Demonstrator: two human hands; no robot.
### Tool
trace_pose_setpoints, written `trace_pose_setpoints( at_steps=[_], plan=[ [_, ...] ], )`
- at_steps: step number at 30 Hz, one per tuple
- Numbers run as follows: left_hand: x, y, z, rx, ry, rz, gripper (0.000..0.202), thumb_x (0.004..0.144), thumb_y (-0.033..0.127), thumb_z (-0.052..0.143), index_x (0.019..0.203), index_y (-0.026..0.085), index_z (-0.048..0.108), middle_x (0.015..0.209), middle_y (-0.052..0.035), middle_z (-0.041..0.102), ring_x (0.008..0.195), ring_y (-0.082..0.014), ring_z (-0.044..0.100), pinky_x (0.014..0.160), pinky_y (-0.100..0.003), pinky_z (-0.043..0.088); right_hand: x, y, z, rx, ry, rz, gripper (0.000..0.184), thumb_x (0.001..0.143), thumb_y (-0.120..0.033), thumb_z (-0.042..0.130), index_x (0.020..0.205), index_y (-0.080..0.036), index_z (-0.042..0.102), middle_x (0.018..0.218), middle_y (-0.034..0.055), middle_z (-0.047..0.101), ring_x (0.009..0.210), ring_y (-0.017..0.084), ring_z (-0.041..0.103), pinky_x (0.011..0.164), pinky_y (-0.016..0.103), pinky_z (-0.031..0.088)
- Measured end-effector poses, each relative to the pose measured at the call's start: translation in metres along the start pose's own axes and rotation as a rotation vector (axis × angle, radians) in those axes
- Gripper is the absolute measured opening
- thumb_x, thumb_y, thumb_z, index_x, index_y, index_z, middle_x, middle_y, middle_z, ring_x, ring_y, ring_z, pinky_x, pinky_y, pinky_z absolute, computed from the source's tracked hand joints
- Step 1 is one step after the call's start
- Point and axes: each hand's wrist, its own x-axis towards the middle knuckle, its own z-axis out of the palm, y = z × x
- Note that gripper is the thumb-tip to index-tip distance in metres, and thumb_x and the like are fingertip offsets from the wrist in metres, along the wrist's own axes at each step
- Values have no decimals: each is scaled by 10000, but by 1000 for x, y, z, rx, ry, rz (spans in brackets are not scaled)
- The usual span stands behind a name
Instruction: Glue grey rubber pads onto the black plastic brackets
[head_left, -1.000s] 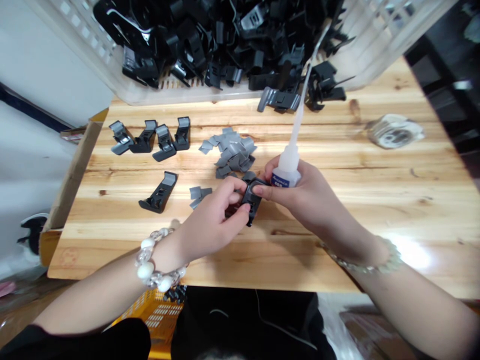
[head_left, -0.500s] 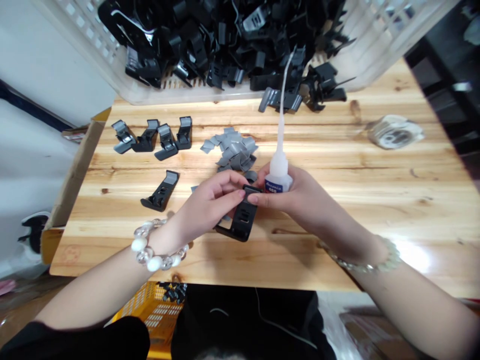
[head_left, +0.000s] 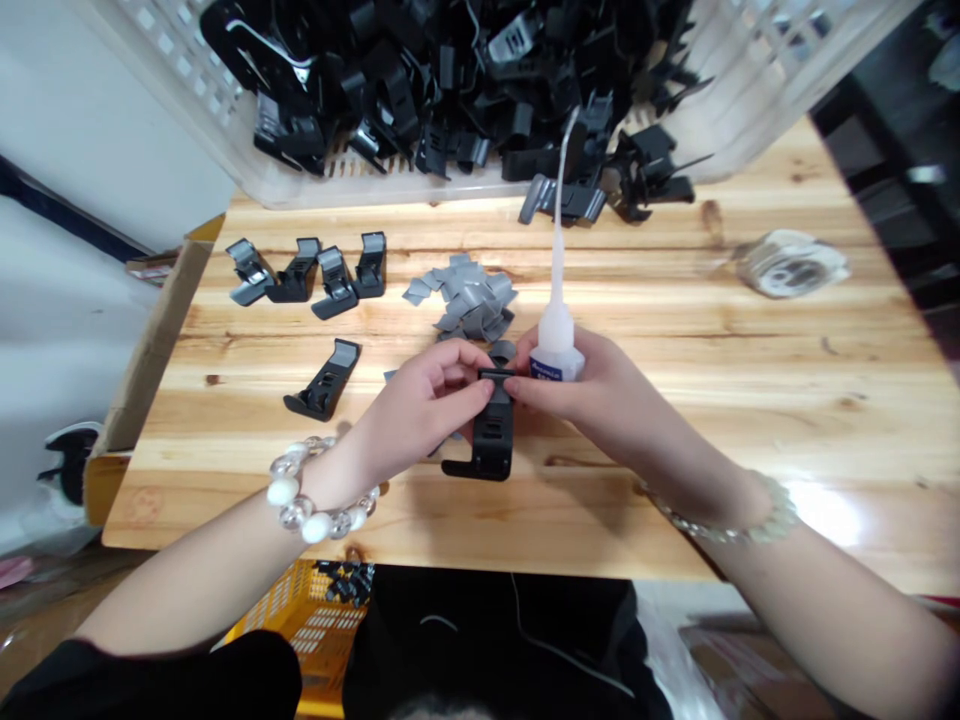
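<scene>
My left hand [head_left: 420, 410] pinches the top end of a black plastic clip [head_left: 489, 440], which stands on the wooden table [head_left: 675, 330] with its foot toward me. My right hand [head_left: 600, 395] wraps round a small white glue bottle [head_left: 556, 345] with a long thin nozzle pointing up, and its fingertips also press the clip's top end. Just behind the hands lies a heap of small grey pads [head_left: 469, 298].
A white crate [head_left: 225, 130] full of black clips [head_left: 450, 70] fills the back. Several finished clips [head_left: 315, 272] lie in a row at the left, one more [head_left: 324, 380] nearer. A tape roll [head_left: 787, 265] sits at the right. A cardboard box edge [head_left: 142, 370] borders the left.
The clip has swung from a tilted hold down to stand on the table. The glue bottle's nozzle has turned from leaning right to nearly upright. Both hands stay together.
</scene>
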Motion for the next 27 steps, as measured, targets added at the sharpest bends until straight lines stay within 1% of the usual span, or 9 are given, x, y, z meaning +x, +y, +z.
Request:
trace_pose_setpoints(
  at_steps=[6,14,22,27],
  plan=[
    [1,0,2,-8,-8,-9,93,808,158,614,861,171,539,603,78,576,495,-52,545,445,-127,412,-3,-1,3,-61,20,-2,165,724,-210,684,830,-191,558,741,-29,546,664,110,473,608,269,359],
    [1,-3,1,-33,1,7,96,796,138,614,825,170,528,560,89,552,439,-43,512,406,-123,381,-6,-4,13,22,51,-19,161,693,-183,663,753,-189,513,677,-46,495,622,91,431,576,250,339],
    [-1,-3,4,-13,27,12,115,781,142,621,770,176,512,550,86,506,459,-41,449,417,-131,336,-8,-4,20,79,85,18,172,662,-185,652,744,-191,501,643,-50,476,605,93,421,562,251,339],
    [-3,-1,3,48,51,52,113,781,151,621,758,179,514,554,81,500,471,-48,423,430,-151,319,-8,-3,22,89,102,16,181,661,-171,660,749,-187,502,655,-50,479,614,92,426,563,250,345]
  ],
)
